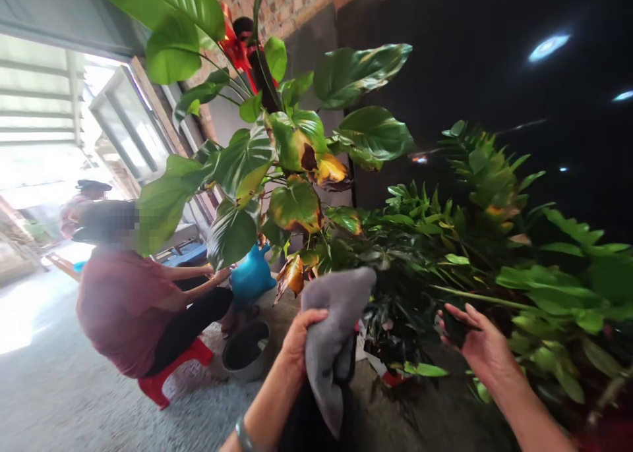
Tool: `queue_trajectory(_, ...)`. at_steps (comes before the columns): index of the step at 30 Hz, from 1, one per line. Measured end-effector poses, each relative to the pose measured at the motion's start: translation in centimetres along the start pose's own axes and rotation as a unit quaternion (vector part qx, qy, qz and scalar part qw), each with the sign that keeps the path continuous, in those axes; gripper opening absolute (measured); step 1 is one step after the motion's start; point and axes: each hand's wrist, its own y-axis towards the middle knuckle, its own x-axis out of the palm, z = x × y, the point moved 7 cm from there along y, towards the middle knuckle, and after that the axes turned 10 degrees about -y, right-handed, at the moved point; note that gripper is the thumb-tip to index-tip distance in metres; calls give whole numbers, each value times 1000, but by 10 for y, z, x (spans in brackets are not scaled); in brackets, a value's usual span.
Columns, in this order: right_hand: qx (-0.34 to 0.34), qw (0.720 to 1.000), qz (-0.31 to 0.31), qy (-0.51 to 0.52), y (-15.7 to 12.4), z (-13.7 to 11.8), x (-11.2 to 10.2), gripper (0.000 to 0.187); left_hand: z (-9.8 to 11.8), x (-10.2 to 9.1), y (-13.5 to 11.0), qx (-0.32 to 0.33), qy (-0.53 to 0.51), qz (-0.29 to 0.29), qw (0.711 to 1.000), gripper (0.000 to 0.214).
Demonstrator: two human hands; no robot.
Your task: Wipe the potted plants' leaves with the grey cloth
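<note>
My left hand is closed round a bunched grey cloth, which hangs down below the fingers. Over on the right, my right hand is turned palm up, its fingers curled about a dark green leaf. Low leafy plants surround that hand. Above the cloth rises a tall potted plant with broad leaves, several of them yellow and brown at the edges. A red ribbon is tied near its top. The cloth is apart from the leaf in my right hand.
At left, a person in a pink shirt sits on a red stool beside a dark bucket and a blue bag-like object. Another person is farther back. A glossy black wall stands behind the plants.
</note>
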Motion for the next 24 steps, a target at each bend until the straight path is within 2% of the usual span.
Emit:
queue_trajectory(3, -21, 1000, -15, -9, 1, -2, 2, 17, 44, 30, 3, 118, -70, -36, 990, 8)
queue_trajectory(5, -25, 999, -24, -7, 1, -2, 5, 17, 54, 45, 15, 144, -78, -41, 986, 8)
queue_trajectory(7, -22, 999, -24, 3, -1, -1, 10, 16, 36, 41, 30, 93, -34, -17, 995, 8)
queue_trajectory(9, -15, 1000, -15, 9, -3, -1, 12, 14, 0, 17, 38, 6, 24, 13, 1000, 18)
queue_trajectory(12, -11, 1000, 3, -13, -5, -2, 9, 11, -48, -23, 28, -114, 41, -32, 992, 36)
queue_trajectory(13, -11, 1000, 10, -25, -4, -2, 7, 13, -55, -31, 21, -131, 31, -58, 989, 42)
queue_trajectory(15, -18, 999, 16, -46, -4, -3, 3, 18, -49, -35, 7, -122, 5, -91, 988, 45)
queue_trajectory(17, -27, 998, 17, -48, -4, -5, 2, 20, -25, -22, 0, -66, -30, -94, 993, 36)
queue_trajectory(19, -40, 998, 11, -39, -5, -7, 3, 20, 4, 3, 1, 12, -76, -84, 994, 23)
queue_trajectory(21, -50, 998, 2, -33, -7, -9, 7, 19, 21, 30, 9, 77, -110, -83, 987, 14)
queue_trajectory(22, -53, 998, -5, -31, -8, -9, 9, 19, 22, 39, 15, 91, -112, -80, 986, 11)
queue_trajectory(24, -52, 998, -12, -29, -8, -9, 11, 18, 1, 44, 27, 53, -68, -59, 995, 6)
